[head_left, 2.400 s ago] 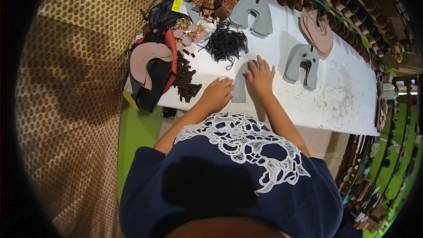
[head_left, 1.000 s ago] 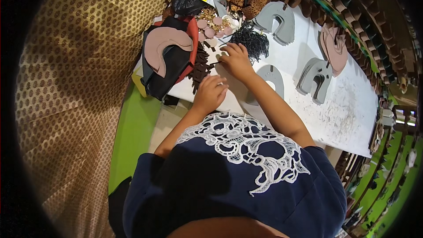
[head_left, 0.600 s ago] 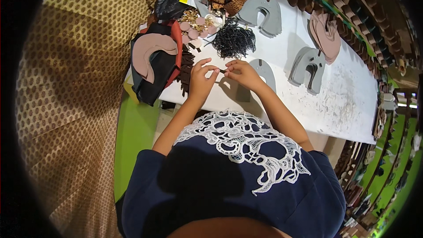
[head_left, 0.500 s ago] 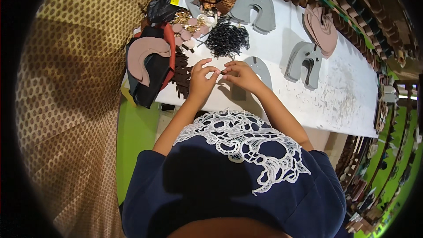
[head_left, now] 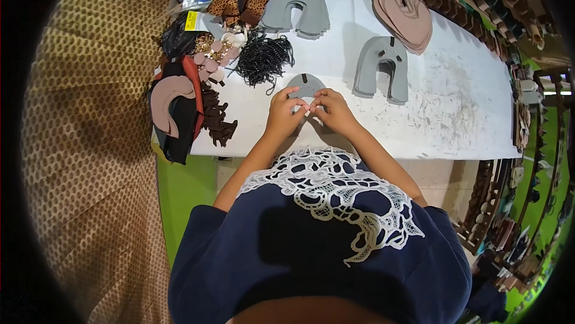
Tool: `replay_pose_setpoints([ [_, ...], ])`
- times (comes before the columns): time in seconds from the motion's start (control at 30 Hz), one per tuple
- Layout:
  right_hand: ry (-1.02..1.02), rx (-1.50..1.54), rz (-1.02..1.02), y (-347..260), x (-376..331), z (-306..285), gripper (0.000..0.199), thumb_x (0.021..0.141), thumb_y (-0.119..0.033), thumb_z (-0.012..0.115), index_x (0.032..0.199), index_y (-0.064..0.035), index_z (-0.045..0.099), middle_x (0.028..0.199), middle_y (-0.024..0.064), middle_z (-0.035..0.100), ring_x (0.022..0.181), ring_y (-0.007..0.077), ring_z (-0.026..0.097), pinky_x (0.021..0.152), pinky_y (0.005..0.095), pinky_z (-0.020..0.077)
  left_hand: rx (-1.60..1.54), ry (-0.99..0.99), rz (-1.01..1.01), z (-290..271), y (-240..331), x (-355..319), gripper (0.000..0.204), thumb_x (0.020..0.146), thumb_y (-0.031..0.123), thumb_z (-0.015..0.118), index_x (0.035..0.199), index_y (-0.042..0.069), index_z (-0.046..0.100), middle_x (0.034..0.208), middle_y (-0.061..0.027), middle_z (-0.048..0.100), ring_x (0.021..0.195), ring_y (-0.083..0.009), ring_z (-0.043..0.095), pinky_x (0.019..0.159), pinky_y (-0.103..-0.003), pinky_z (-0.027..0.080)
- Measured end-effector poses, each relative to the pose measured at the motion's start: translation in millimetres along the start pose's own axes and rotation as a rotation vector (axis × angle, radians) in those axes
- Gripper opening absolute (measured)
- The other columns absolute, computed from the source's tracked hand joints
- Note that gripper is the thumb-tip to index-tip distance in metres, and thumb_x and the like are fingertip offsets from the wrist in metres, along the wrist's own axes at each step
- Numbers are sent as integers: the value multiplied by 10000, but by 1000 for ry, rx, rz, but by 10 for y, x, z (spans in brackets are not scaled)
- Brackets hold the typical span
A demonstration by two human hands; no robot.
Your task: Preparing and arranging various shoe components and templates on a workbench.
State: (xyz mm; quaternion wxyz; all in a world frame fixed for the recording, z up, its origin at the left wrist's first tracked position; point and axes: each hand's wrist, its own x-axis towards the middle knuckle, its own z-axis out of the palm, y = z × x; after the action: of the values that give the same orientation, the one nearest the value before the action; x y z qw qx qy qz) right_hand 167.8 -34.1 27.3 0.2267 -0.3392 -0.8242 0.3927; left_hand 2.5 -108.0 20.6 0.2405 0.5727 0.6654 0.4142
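Two grey stacks of arched pieces are set out on the white table: the far stack is placed beyond the hands, the right stack off to their right, and a pink stack is seen behind the latter. Left of the far stack, a leopard-print cloth is laid at the back, with black strands heaped in front of it and pink discs scattered beside them. Brown strips are piled nearer the left edge, next to a black bundle on which pink arches are laid. Between these heaps and the right stack, a single grey arch is laid flat near the front edge, its lower part largely hidden by the hands. Above it, the left hand and the right hand are held with fingers bent and tips gathered closely together; whether anything small is pinched there cannot be told.
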Motion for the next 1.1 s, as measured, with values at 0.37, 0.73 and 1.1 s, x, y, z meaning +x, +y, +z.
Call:
replay_pose_setpoints([
  [0.37, 168, -220, 216, 265, 218, -11, 82, 710, -189, 668, 733, -115, 695, 948, 49, 607, 944, 291, 529, 780, 433, 416, 469, 24, -22, 153, 5, 257, 416, 748, 300, 665, 1109, 100, 619, 1283, -153, 466, 1175, -334, 410, 955, -461, 333],
  [0.73, 298, -311, 155, 210, 209, 116, 98, 670, -194, 681, 716, -110, 665, 903, 45, 591, 914, 281, 524, 754, 438, 388, 701, -91, -92, 142, -89, 400, 564, 710, 352, 692, 1200, 104, 562, 1396, -161, 351, 1289, -375, 274, 1010, -547, 188],
  [1.1, 266, -471, -67, 193, 104, 51, 158, 733, -221, 661, 883, -173, 676, 1035, 21, 571, 1019, 231, 495, 821, 418, 347, 596, -91, -73, 60, -118, 546, 319, 671, 349, 724, 907, 140, 672, 1354, -111, 424, 1298, -387, 256, 1001, -599, 164],
])
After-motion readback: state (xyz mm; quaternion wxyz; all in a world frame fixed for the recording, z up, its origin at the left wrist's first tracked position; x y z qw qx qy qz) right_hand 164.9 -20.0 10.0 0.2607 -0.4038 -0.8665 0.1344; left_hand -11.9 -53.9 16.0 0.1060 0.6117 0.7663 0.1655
